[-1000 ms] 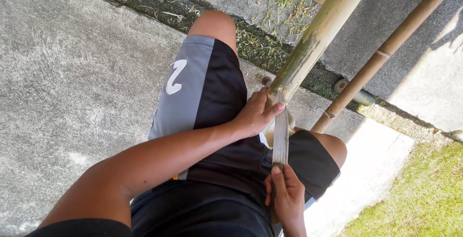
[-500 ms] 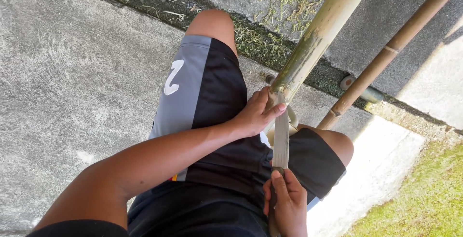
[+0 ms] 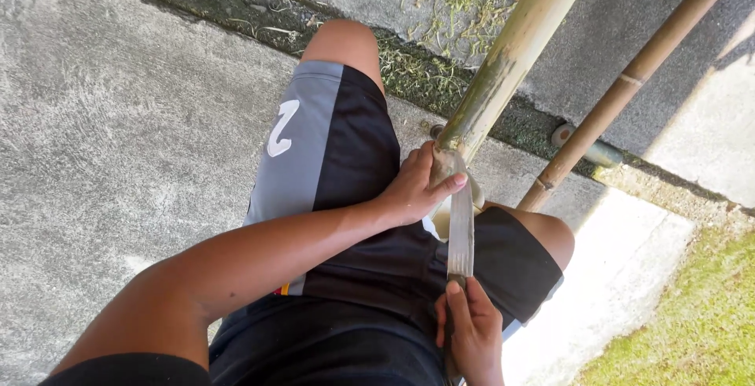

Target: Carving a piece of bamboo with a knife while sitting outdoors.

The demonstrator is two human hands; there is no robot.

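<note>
Holding the near end of a thick bamboo pole [image 3: 511,56], the left hand [image 3: 413,189] wraps around it above the lap. The right hand [image 3: 472,335] grips a knife handle lower down; its flat blade [image 3: 460,225] rests against the pole's end.

Smooth greenish bamboo pole [image 3: 511,56], dull grey metal blade [image 3: 460,229], rough matt concrete floor [image 3: 118,142], sleek cloth shorts [image 3: 346,166].
</note>
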